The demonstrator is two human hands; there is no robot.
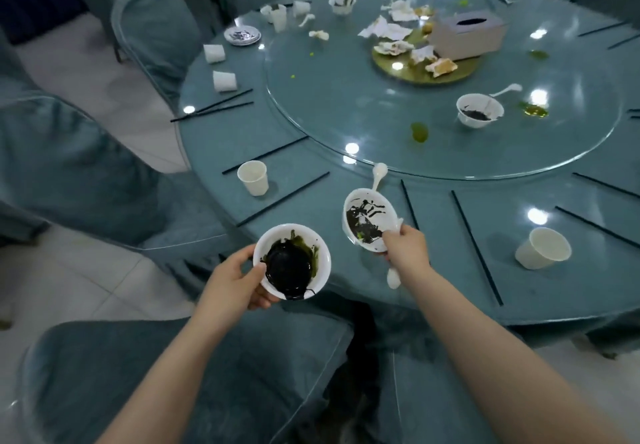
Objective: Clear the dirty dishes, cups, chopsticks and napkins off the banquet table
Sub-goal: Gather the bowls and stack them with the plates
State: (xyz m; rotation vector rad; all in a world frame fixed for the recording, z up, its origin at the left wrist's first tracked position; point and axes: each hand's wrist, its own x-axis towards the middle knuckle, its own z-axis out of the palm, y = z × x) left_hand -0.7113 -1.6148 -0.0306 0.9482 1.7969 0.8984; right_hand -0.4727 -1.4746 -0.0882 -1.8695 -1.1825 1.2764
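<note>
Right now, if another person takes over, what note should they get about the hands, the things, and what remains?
Left hand: grips a white bowl holding dark leftovers, off the table's near edge.
Right hand: grips a second bowl, tilted, dark smears inside, together with a white spoon.
Done: these two bowls are lifted.
Left on the table: a spoon near the tilted bowl, a bowl with a spoon on the glass turntable, two bowls at the far side, paper cups, black chopsticks, crumpled napkins, a small plate and a tissue box.
</note>
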